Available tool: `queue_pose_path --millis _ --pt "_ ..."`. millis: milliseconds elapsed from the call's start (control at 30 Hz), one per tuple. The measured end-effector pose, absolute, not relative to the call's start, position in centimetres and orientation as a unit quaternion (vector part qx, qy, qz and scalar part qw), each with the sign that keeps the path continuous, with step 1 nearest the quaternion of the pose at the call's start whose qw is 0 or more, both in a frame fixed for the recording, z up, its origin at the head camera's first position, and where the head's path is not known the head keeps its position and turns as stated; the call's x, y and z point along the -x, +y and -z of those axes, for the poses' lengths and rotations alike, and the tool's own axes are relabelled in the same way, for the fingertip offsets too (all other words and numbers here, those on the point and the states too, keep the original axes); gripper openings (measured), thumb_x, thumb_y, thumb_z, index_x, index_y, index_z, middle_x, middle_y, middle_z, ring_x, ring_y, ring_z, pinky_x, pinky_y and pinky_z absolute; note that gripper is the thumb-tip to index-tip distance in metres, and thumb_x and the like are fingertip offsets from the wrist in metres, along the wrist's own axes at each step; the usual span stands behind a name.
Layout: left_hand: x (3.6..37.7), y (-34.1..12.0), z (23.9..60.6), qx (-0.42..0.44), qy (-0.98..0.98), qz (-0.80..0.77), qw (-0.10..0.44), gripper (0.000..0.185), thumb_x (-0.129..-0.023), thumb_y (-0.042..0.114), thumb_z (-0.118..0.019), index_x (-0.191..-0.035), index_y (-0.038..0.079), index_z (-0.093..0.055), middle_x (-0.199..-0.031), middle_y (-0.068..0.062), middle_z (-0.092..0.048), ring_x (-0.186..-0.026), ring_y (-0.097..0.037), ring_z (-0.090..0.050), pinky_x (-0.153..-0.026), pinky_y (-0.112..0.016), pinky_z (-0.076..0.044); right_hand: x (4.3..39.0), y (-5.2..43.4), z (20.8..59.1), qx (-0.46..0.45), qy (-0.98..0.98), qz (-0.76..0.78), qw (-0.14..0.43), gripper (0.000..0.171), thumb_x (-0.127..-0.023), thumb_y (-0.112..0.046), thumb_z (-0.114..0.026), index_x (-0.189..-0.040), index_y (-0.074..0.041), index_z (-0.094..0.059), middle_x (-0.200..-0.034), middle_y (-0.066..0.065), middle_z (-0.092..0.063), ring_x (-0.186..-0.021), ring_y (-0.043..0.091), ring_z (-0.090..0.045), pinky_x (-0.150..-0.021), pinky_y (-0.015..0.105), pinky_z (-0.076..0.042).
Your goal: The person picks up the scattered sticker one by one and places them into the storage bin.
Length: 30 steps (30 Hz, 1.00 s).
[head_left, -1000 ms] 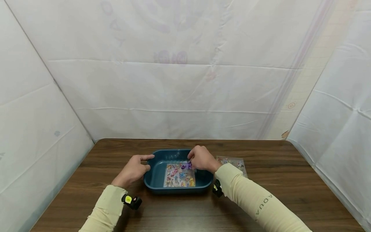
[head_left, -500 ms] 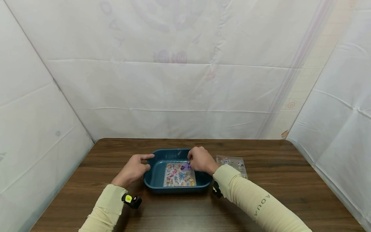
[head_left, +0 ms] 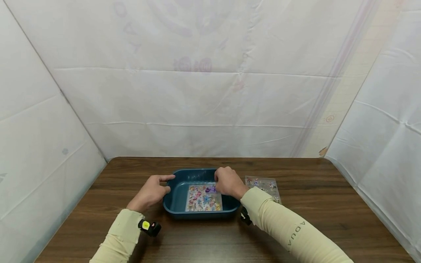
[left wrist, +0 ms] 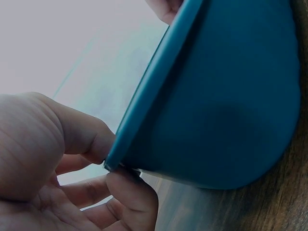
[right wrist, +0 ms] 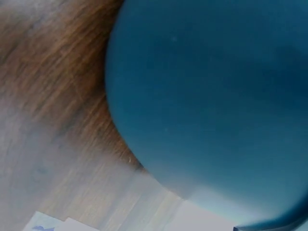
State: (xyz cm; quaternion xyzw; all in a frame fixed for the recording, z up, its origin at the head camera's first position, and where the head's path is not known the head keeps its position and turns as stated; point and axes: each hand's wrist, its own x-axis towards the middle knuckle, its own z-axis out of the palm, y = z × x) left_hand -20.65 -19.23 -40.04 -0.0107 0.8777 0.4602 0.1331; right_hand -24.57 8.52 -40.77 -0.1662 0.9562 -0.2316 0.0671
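Observation:
A dark blue plastic basin [head_left: 210, 215] stands on the table, and inside it lies a clear sheet of colourful cartoon stickers [head_left: 200, 201]. At the basin's left end my left hand [head_left: 151, 191] pinches the rim; the left wrist view shows thumb and fingers on either side of the rim [left wrist: 154, 82]. My right hand [head_left: 228, 181] reaches in over the right end with curled fingers, at the sheet's upper right corner. A purple sticker [head_left: 209, 189] shows right at its fingers. The right fingertips are hidden, and the right wrist view shows mostly the basin's outer wall [right wrist: 202, 106].
A second sticker sheet [head_left: 268, 185] lies on the brown wooden table [head_left: 302, 182] to the right of the basin, partly behind the right wrist. White sheeting [head_left: 197, 109] hangs behind the table and along both sides.
The purple sticker has shifted slightly left and down at the right fingers and looks flatter. My right hand has moved only a little; the left hand keeps its hold on the rim.

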Motion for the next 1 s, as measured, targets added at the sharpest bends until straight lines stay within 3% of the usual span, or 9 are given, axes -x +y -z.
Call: queue_pose_path --millis 67,167,267,367,433,500,700,867,1000 --pt "20.6 -19.2 40.0 0.011 0.878 -0.46 0.134 0.05 -0.102 0.003 -0.05 -0.152 0.007 -0.054 -0.051 0.003 -0.034 -0.042 -0.013 -0.035 -0.05 -0.028 -0.04 24.4 8.5 40.7 0.164 0.958 0.229 0.063 0.007 -0.091 -0.005 -0.07 -0.088 -0.003 -0.076 -0.077 0.006 -0.064 -0.059 0.013 -0.052 -0.057 0.028 -0.049" --pt "20.6 -19.2 40.0 0.011 0.877 -0.461 0.134 0.05 -0.102 0.002 -0.05 -0.152 0.007 -0.054 -0.052 0.003 -0.034 -0.042 -0.013 -0.035 -0.051 -0.029 -0.04 24.2 8.7 40.6 0.168 0.96 0.217 0.05 0.033 -0.093 -0.003 -0.067 -0.062 -0.009 -0.055 -0.059 -0.003 -0.037 -0.049 0.011 -0.032 -0.047 0.024 -0.032" --pt "20.6 -19.2 40.1 0.012 0.878 -0.46 0.132 0.05 -0.102 0.002 -0.05 -0.151 0.007 -0.054 -0.052 0.003 -0.033 -0.043 -0.013 -0.035 -0.051 -0.029 -0.04 24.2 9.0 40.5 0.176 0.96 0.213 0.046 0.049 -0.093 0.001 -0.063 -0.059 -0.017 -0.032 -0.058 -0.003 -0.018 -0.05 0.012 -0.017 -0.046 0.025 -0.021" --pt "20.6 -19.1 40.1 0.011 0.879 -0.459 0.13 0.05 -0.102 0.002 -0.051 -0.151 0.007 -0.054 -0.053 0.003 -0.033 -0.043 -0.013 -0.035 -0.051 -0.029 -0.041 24.2 9.3 40.2 0.183 0.956 0.225 0.036 0.032 -0.09 0.001 -0.064 -0.061 -0.009 -0.055 -0.062 -0.001 -0.043 -0.052 0.012 -0.029 -0.049 0.025 -0.031" --pt "20.6 -19.2 40.1 0.01 0.879 -0.459 0.131 0.05 -0.102 0.002 -0.051 -0.152 0.007 -0.054 -0.053 0.003 -0.034 -0.043 -0.013 -0.035 -0.051 -0.029 -0.041 24.2 9.6 40.0 0.189 0.952 0.24 0.029 0.013 -0.089 0.001 -0.065 -0.08 -0.003 -0.074 -0.078 0.005 -0.064 -0.058 0.013 -0.044 -0.056 0.027 -0.045" --pt "20.6 -19.2 40.1 0.013 0.879 -0.459 0.132 0.05 -0.102 0.002 -0.051 -0.152 0.007 -0.054 -0.054 0.002 -0.034 -0.043 -0.013 -0.035 -0.051 -0.03 -0.042 24.2 10.0 39.7 0.193 0.945 0.264 0.022 0.019 -0.089 0.0 -0.067 -0.103 -0.002 -0.08 -0.1 0.01 -0.075 -0.069 0.015 -0.058 -0.068 0.032 -0.056" --pt "20.5 -19.3 40.2 0.01 0.88 -0.458 0.127 0.05 -0.102 0.002 -0.051 -0.152 0.007 -0.054 -0.077 -0.006 -0.051 -0.044 -0.014 -0.037 -0.052 -0.031 -0.043 24.4 10.7 39.1 0.166 0.907 0.382 0.062 0.017 -0.088 0.002 -0.069 -0.103 0.003 -0.078 -0.096 0.012 -0.074 -0.075 0.019 -0.071 -0.069 0.035 -0.063" --pt "20.6 -19.2 40.1 0.008 0.879 -0.458 0.131 0.05 -0.102 0.002 -0.05 -0.152 0.008 -0.054 -0.053 0.002 -0.033 -0.043 -0.013 -0.034 -0.051 -0.03 -0.041 24.5 11.4 38.9 0.124 0.849 0.497 0.131 0.018 -0.092 0.003 -0.069 -0.108 0.008 -0.075 -0.094 0.015 -0.073 -0.077 0.024 -0.075 -0.07 0.035 -0.065" --pt "20.6 -19.3 40.1 0.007 0.879 -0.458 0.131 0.05 -0.102 0.002 -0.05 -0.152 0.007 -0.054 -0.052 0.004 -0.032 -0.043 -0.012 -0.034 -0.05 -0.029 -0.041 24.6 12.1 38.5 0.103 0.811 0.551 0.17 0.023 -0.093 0.002 -0.071 -0.115 0.01 -0.072 -0.099 0.023 -0.073 -0.075 0.021 -0.073 -0.072 0.037 -0.065"
